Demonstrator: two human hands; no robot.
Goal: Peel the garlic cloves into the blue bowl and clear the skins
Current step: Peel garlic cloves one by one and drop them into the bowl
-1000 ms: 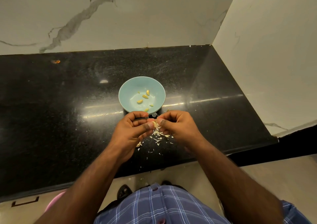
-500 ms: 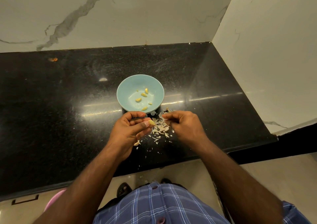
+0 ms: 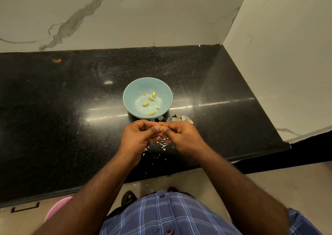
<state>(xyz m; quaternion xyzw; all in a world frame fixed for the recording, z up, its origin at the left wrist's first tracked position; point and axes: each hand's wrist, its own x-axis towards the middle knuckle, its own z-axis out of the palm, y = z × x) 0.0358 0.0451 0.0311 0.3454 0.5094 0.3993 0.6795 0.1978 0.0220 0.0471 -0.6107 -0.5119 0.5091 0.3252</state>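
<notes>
Here, both hands met just in front of the pale blue round ceramic bowl (image 3: 136, 92), which stood near the middle of the glossy black speckled stone counter (image 3: 53, 109), somewhat toward its front edge. The left hand (image 3: 138, 137) and the right hand (image 3: 183, 137) had their fingers curled inward, thumb tips touching each other; whatever they pinched between them was hidden, so I could not tell whether a clove was held. Several small yellowish peeled garlic cloves (image 3: 151, 99) lay loose on the bottom of the bowl. Thin white papery garlic skins (image 3: 163, 144) were scattered on the counter beneath the hands, and another small heap of skins (image 3: 179, 118) lay just beside the bowl, at its right front. Bits of skin ran toward the counter's front edge. A blue checked shirt (image 3: 161, 215) filled the lower part of the view.
</notes>
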